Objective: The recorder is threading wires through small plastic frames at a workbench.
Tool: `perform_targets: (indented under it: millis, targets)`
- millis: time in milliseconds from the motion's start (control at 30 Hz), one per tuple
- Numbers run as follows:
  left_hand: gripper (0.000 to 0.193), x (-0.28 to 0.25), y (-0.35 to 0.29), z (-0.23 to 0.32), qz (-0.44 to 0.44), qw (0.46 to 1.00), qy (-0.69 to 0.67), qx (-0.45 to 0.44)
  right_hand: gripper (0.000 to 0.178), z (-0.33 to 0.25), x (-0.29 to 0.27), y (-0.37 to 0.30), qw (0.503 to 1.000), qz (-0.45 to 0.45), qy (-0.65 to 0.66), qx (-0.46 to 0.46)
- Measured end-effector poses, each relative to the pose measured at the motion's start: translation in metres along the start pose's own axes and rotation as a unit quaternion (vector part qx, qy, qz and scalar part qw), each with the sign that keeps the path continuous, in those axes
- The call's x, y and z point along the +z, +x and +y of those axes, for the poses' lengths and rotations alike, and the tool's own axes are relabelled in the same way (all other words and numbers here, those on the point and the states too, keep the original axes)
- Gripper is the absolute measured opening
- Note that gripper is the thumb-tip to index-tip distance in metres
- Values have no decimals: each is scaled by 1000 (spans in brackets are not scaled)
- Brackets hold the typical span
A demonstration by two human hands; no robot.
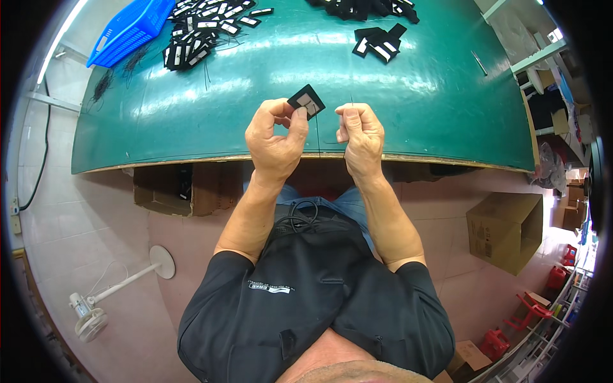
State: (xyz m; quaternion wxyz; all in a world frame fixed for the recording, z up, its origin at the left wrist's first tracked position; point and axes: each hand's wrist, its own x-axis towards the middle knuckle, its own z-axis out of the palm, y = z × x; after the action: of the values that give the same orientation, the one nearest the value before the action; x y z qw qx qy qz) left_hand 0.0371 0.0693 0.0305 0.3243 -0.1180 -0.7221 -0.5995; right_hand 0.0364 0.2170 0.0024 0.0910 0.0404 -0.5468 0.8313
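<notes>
Patch (310, 99) – small, black, pale-centred – sits above the green table (440, 118), pinched between our left hand's (279, 142) thumb and fingers. Our right hand (363, 133) pinches an upright needle-like sliver (351, 97). We'd best hold the patch steady, fingertips clear of the point, dark thread (318, 139) untangled.

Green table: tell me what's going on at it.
A person's left hand pinches a black patch with a pale marking over the near part of the green table. The right hand, apart from it, pinches a thin needle-like object pointing away from the person. Further back lie piles of similar black pieces, with a blue basket at the left.
</notes>
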Motion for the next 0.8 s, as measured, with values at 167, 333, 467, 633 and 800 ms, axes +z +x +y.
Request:
perform_targets:
  millis: [167,333,467,633,800]
  targets:
    - [13,-1,0,-2,20,1000,13,6,20,-10,22,-5,999,-34,26,30]
    - [13,0,-4,-8,3,999,33,6,18,-12,24,-10,990,-85,49,99]
    - [14,4,-7,-10,9,984,-130,-118,13,-5,20,-11,996,-83,-22,30]
    - [15,4,-6,-5,-41,960,-216,-173,8,-7,13,-9,986,-54,-146,-52]
    - [18,4,-7,-5,-91,953,-231,-174,7,-8,11,-9,988,-46,-140,-43]
